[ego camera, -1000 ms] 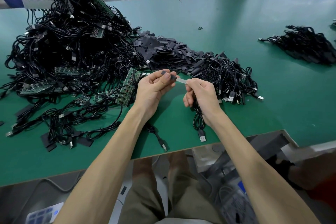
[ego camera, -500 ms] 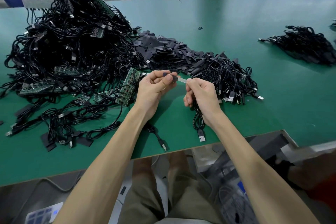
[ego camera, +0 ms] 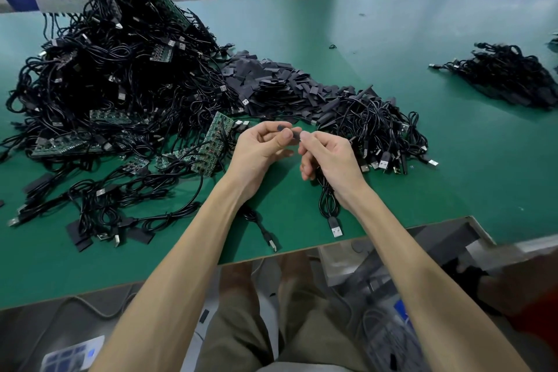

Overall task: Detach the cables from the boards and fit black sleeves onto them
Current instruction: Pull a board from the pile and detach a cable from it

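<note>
Left hand [ego camera: 262, 146] pinches a sleeve [ego camera: 295, 133]; right hand [ego camera: 329, 155], fingers curled, grips a cable [ego camera: 327, 202], fingertips touching the sleeve's end.

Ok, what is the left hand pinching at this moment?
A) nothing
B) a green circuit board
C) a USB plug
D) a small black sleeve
D: the left hand pinches a black sleeve between thumb and fingertips, close against the right hand, which holds the cable.
</note>
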`<state>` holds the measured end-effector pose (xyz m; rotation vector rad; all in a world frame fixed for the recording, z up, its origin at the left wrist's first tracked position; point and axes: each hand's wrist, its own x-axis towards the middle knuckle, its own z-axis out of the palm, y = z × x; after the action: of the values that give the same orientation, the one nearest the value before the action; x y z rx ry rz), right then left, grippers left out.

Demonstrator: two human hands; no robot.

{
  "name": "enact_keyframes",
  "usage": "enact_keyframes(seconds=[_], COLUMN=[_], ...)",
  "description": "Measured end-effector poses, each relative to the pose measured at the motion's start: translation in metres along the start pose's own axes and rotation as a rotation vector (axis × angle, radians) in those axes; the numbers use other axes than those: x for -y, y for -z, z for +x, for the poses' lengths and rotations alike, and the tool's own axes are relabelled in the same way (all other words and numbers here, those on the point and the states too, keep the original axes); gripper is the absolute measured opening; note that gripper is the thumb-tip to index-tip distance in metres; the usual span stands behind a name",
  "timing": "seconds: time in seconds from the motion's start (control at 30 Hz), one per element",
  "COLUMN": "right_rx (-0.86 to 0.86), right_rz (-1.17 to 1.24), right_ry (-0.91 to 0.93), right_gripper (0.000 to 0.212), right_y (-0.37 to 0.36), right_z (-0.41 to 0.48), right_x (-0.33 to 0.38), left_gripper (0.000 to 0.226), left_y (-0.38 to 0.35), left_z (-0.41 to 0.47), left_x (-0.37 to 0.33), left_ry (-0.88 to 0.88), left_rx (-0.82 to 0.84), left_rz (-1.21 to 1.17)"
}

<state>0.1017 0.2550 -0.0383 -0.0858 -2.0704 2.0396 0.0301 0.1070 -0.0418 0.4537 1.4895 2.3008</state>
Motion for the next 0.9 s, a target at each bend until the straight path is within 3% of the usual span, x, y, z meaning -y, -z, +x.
enact_keyframes(seconds=[0.53, 0.73, 0.9], right_rx=[-0.026, -0.001, 0.052], right_rz=[-0.112, -0.041, -0.068], right_ry=[0.001, -0.021, -0.016], right_gripper=[0.042, 0.045, 0.036], right_y=[-0.0040, -0.0066, -0.0059], right_z=[0.0013, 0.0039, 0.0042], right_x=[-0.0018, -0.0033, -0.0027], left_gripper=[0.031, 0.015, 0.021], left_y=[0.0014, 0.0023, 0.0029], left_z=[0.0024, 0.0025, 0.0040], left_x=[0.0040, 0.0074, 0.0075], left_ry=[-0.018, -0.068, -0.092], left_rx=[-0.060, -0.049, -0.126], left_rz=[0.217, 0.247, 0.246])
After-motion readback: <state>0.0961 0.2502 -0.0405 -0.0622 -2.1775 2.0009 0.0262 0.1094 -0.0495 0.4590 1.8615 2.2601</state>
